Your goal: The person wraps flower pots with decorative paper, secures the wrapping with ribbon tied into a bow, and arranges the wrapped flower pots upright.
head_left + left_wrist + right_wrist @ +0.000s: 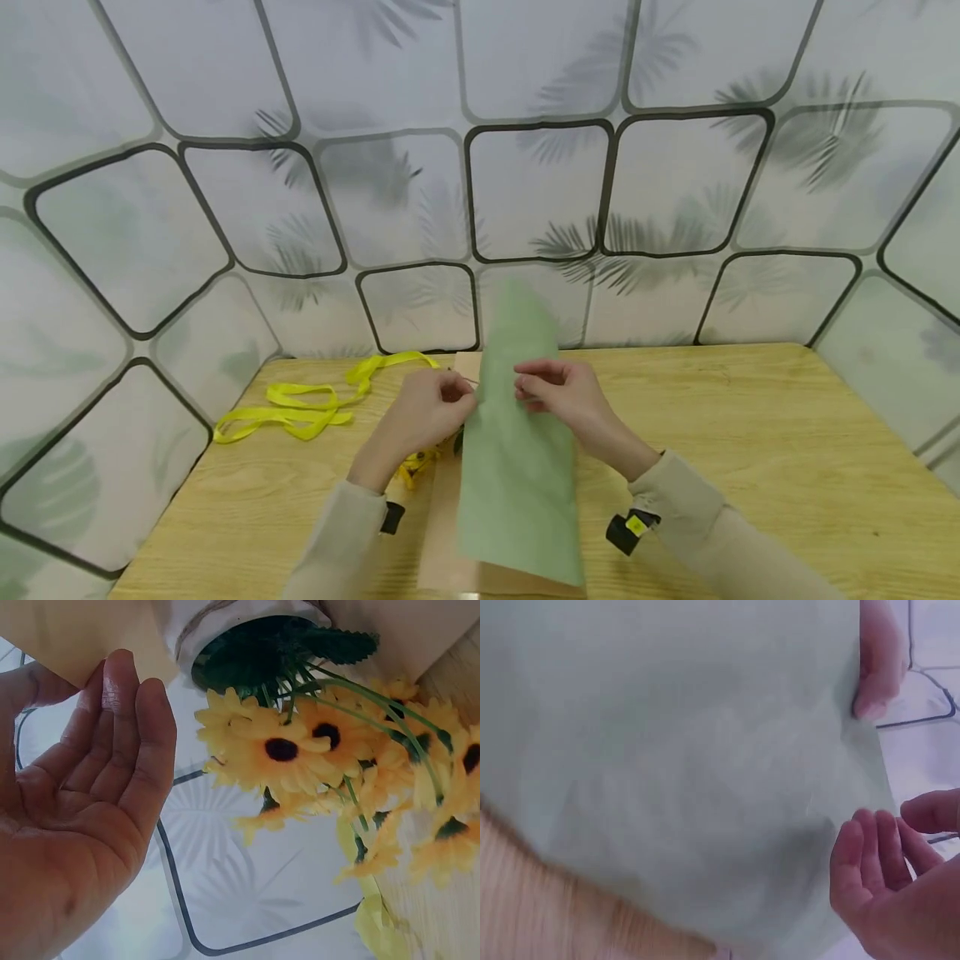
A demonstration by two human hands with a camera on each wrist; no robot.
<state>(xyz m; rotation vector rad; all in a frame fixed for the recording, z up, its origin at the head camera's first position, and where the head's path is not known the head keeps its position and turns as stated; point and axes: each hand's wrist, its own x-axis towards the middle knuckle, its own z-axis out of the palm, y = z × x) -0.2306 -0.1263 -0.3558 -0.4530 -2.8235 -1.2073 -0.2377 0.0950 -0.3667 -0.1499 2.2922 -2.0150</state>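
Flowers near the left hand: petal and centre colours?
The flowers are yellow with near-black centres; best in the left wrist view.

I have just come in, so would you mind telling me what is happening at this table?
A person is handling a green sheet over a wooden table. The left hand pinches its left edge, while the right hand is at its front with loosely curled fingers; whether it touches the sheet is unclear. A peach sheet shows behind the green one. Yellow flowers with dark centres are beside the sheets, near the left wrist, and a yellow ribbon lies loose further left.
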